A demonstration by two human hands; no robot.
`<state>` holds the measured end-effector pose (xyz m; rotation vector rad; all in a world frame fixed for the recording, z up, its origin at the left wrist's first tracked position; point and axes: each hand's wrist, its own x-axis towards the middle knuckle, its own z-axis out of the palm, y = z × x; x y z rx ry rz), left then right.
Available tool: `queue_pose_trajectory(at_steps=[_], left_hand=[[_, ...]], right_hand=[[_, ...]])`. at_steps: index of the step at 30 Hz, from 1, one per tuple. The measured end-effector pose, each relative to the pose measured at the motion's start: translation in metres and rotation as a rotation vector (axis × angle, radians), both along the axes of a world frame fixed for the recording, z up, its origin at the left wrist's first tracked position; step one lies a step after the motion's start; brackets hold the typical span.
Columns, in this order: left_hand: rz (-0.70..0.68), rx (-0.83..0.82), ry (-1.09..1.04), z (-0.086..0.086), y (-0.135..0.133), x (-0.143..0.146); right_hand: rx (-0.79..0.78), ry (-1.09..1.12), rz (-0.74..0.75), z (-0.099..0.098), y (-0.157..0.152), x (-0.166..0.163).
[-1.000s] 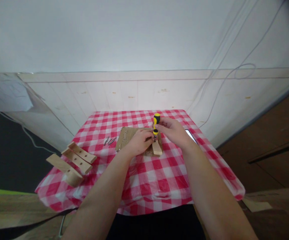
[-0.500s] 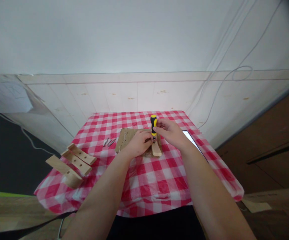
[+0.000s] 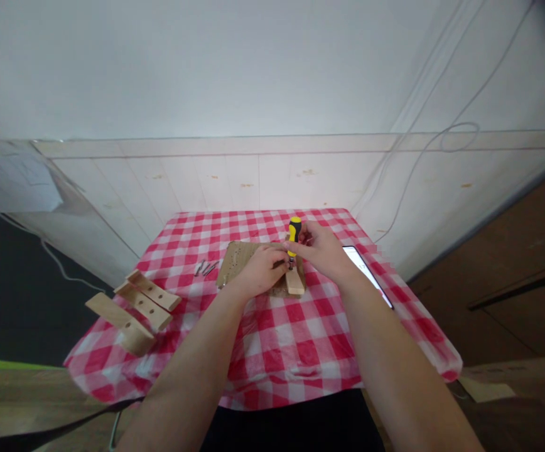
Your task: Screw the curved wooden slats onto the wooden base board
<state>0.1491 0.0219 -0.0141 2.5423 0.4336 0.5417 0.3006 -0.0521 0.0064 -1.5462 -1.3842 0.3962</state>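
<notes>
A yellow-and-black screwdriver (image 3: 294,233) stands nearly upright, its handle leaning slightly right. My right hand (image 3: 320,251) is closed around the handle with thumb and fingers. The metal shaft points down at a light wooden block (image 3: 294,282); what lies right under the tip is too small to make out. My left hand (image 3: 265,270) is closed at the block's left side, fingertips beside the screwdriver tip and partly hiding the block's far part. Beneath both lies a worn brown board (image 3: 233,258) with small holes.
On the left of the checked tablecloth (image 3: 272,358) lie several wooden pieces with drilled holes (image 3: 143,304). Several metal screws or bolts (image 3: 205,268) are left of the board. A phone (image 3: 366,273) with a lit screen is by my right forearm. A wall (image 3: 258,182) rises behind the table.
The screwdriver handle has turned in my right hand, showing more yellow, and its top has tipped slightly right. My left hand and the wooden block have stayed in place.
</notes>
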Motion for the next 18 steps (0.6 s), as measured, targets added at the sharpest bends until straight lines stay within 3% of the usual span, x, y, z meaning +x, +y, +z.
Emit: queue_pose_trajectory(at_steps=[5,10,16,18], left_hand=[[-0.031,-0.005,-0.023,-0.0031,0.0026,0.0013],[-0.035,0.0,-0.011,-0.0043,0.0043,0.0021],[-0.016,0.0,-0.01,-0.0032,0.0028,0.0011],[-0.014,0.002,-0.012,-0.0031,0.0022,0.0012]], right_hand=[[-0.004,0.063,0.14,0.0,-0.0021,-0.0019],[0.018,0.066,0.182,0.0004,-0.0027,-0.0019],[-0.001,0.005,0.008,-0.0015,-0.0006,0.0004],[-0.019,0.001,0.018,-0.0016,-0.0009,0.0002]])
